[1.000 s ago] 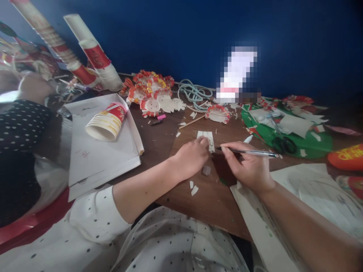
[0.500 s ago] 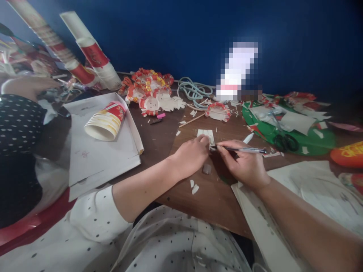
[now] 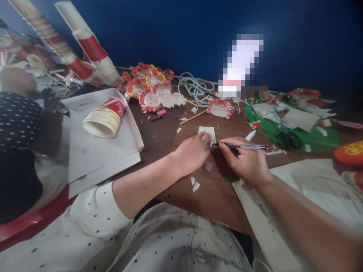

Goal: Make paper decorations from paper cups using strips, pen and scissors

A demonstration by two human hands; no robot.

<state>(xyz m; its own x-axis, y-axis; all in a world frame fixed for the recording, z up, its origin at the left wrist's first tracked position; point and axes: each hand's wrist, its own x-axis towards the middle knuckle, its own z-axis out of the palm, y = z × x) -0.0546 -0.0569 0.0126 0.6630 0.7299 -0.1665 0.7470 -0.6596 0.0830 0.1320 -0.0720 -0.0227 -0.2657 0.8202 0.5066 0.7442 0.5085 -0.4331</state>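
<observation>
A small white piece of paper (image 3: 208,130) with dark drawn lines lies on the brown table. My left hand (image 3: 197,151) presses it down, fingers bent and close together over its lower part. From the right, my right hand (image 3: 246,162) grips a slim pen (image 3: 252,146), its tip at the paper's lower right corner beside my left fingertips. My left fingers hide some of the paper. Just below the hands sit a grey eraser-like block (image 3: 208,167) and paper scraps (image 3: 195,186).
Left stands a white box lid (image 3: 104,160) with stacked paper cups (image 3: 103,121). Red-and-white paper crafts (image 3: 150,88) and a pale blue cord (image 3: 195,88) are behind. Black scissors (image 3: 288,140) rest on a green mat (image 3: 320,145). A co-worker's dotted sleeve (image 3: 18,124) is far left.
The view has shifted slightly. My left hand still holds the paper down, and the pen in my right hand stays at its lower right corner. The co-worker's hand at far left has moved.
</observation>
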